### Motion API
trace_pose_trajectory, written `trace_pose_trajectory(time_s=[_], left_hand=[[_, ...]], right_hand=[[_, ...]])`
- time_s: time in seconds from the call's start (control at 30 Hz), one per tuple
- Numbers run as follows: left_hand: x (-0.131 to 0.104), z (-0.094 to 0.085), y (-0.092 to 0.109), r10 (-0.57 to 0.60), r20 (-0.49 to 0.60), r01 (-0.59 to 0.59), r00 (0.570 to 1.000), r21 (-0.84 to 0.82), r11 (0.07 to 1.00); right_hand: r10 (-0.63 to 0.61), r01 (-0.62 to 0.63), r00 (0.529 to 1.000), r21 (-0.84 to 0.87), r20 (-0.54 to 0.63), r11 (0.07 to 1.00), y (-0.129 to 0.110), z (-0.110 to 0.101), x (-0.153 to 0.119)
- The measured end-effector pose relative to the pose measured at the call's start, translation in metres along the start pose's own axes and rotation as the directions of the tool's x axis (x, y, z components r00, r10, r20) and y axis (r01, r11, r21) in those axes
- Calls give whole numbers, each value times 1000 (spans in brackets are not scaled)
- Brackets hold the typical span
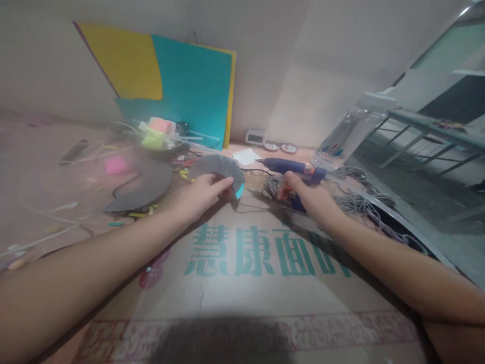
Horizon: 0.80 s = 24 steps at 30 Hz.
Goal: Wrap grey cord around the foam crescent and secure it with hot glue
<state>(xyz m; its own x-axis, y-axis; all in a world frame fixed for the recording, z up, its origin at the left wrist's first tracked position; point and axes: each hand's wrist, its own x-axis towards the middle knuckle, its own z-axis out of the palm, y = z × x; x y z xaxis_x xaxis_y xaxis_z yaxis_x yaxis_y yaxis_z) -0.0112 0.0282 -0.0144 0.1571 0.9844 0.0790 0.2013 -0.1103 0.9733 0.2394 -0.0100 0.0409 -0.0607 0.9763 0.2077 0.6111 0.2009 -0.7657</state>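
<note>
Between the fingers and thumb of my left hand [208, 194] is a curved grey ribbed piece [222, 166] with a small turquoise patch [240, 190] at its lower end. My right hand [305, 194] is wrapped round the handle of a blue glue gun [291, 167], whose nozzle points left toward the grey piece but stays apart from it. Just behind my right hand lies a coil of grey cord [273, 186]. A flat grey crescent-shaped piece [146, 189] lies left of my left hand.
A bowl of coloured scraps [161, 136] sits before turquoise and yellow sheets [193, 86] against the wall. A small white timer [255, 137], two round tape rolls [288, 148] and a white card [245, 156] lie behind. A clear plastic bottle [350, 131] and cord bundles [364, 207] stand right.
</note>
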Motion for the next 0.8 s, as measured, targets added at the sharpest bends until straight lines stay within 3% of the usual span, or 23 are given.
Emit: trace_pose_trajectory(time_s=[0.17, 0.23, 0.37, 0.53, 0.6, 0.8], left_hand=[[-4, 0, 8, 26, 9, -27, 1000, 171, 985], [-7, 1, 12, 37, 28, -42, 999, 197, 979], [-10, 4, 18, 37, 74, -51, 997, 188, 981], [-7, 6, 15, 20, 115, -33, 993, 117, 993], [-5, 6, 13, 7, 163, -11, 987, 26, 1000], [-4, 5, 10, 38, 239, -43, 970, 17, 999]], right_hand=[[-37, 25, 998, 215, 48, 976, -10, -14, 2], [-14, 10, 1000, 162, 23, 987, -15, -18, 3], [48, -54, 997, -119, -54, 991, -28, -24, 18], [76, -78, 997, -168, -18, 983, -31, -16, 67], [126, -113, 991, -198, 51, 974, -23, -8, 91], [175, -162, 984, -322, 14, 933, 7, 13, 140]])
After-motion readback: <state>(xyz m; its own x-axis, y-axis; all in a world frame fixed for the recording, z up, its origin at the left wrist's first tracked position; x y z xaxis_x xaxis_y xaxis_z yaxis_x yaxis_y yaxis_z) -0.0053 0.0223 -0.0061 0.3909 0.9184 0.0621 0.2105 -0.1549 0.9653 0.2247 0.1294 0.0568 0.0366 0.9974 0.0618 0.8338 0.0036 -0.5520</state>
